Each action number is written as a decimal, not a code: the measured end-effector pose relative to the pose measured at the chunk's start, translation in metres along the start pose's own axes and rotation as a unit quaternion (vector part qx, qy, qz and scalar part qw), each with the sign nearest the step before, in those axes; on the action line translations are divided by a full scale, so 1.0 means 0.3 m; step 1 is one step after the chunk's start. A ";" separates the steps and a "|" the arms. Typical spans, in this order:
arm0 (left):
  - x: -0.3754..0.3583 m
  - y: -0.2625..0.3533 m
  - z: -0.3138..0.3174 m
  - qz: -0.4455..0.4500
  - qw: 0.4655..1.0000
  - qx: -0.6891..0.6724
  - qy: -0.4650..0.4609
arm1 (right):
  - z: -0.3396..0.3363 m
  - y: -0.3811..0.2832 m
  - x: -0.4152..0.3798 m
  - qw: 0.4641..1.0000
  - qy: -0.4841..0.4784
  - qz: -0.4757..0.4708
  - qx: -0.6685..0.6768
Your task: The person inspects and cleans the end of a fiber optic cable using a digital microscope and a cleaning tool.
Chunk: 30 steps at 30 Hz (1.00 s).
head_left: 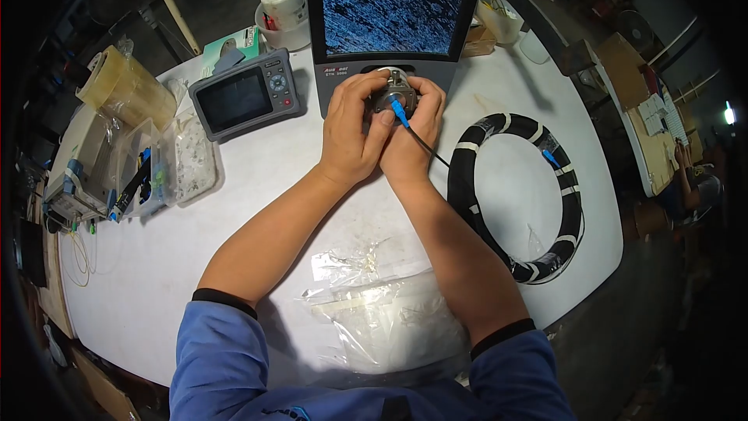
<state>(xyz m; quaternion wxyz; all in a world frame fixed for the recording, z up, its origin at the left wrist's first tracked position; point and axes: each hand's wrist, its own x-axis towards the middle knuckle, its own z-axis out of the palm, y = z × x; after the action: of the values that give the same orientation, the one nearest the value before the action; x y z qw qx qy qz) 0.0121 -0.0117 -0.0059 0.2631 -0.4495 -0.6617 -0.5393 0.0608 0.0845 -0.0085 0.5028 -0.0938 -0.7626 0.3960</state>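
Observation:
My left hand (352, 131) is wrapped around the left side of a metal connector holder (396, 78) on the front of a grey inspection microscope (327, 82). From the right, my right hand (418, 134) closes around the same holder, with the two palms nearly touching. Between my hands a blue fiber-optic connector (398, 110) sits at the holder, its black cable (427, 148) running down to the right. Speckled blue and black texture fills the microscope's screen (392, 8). Some of my fingertips are hidden behind the holder.
A taped coil of black cable (461, 171) lies to the right. Left of the microscope are a handheld tester (292, 93), a tape roll (136, 90) and a clear bin (148, 201). Plastic bags (389, 327) lie nearest me. A white bottle (284, 4) stands behind. Another person's arm (687, 175) is far right.

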 end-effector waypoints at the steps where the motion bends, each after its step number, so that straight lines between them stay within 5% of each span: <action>1: 0.002 0.000 0.000 0.000 1.000 0.000 0.001 | -0.002 0.001 0.001 1.000 -0.003 -0.002 0.001; 30: 0.000 0.006 0.000 -0.010 1.000 -0.005 -0.001 | -0.013 -0.008 0.002 1.000 -0.015 0.018 0.011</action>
<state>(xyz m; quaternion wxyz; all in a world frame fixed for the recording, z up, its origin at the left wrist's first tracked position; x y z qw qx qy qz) 0.0135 -0.0116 -0.0051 0.2547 -0.4452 -0.6635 -0.5446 0.0645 0.0851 -0.0058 0.4852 -0.0961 -0.7637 0.4148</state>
